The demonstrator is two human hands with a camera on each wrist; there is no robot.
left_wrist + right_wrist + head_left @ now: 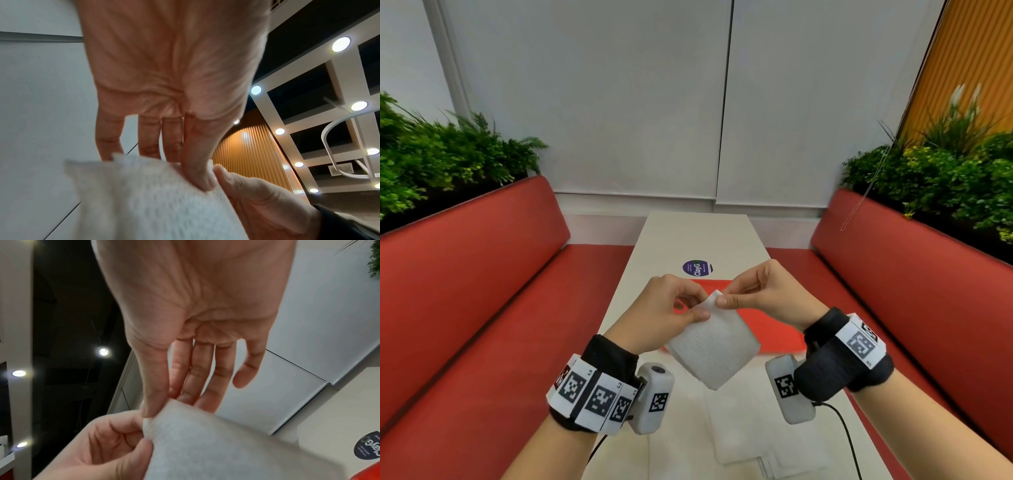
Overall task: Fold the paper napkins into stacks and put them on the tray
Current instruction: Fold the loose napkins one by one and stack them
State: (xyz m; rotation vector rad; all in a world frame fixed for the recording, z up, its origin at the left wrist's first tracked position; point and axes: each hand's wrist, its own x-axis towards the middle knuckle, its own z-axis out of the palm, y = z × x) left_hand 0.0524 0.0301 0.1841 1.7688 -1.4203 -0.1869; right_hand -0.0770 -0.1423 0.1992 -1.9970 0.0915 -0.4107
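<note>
Red upholstered benches [482, 274] flanked a long pale table [698, 233] that ran away toward white wall panels, with green plants [441, 154] banked behind each backrest and an orange slatted panel [969, 61] at the far right. On the table lay a round dark sticker [698, 267], and just nearer than it a flat red tray [767, 325], partly hidden behind the hands and the paper. Closer to the person, more white napkins [750, 442] lay spread flat on the tabletop, their edges hard to tell from the pale surface.

Both hands were raised above the table, meeting over the near part of the tray. Between them hung a folded white napkin [714, 346], tilted so that one corner pointed down and its top corner sat between the fingertips. The left hand [671, 308] pinched that top corner, thumb pressed on the near face and fingers behind it; the left wrist view showed the thumb flat against the paper [148, 194]. The right hand [760, 294] pinched the same corner from the other side, thumb and forefinger closed on the edge, the remaining fingers loosely extended, as the right wrist view showed [205, 443]. The two thumbs nearly touched. Each wrist wore a black band carrying printed square markers and a small camera housing, with a cable trailing from each.
</note>
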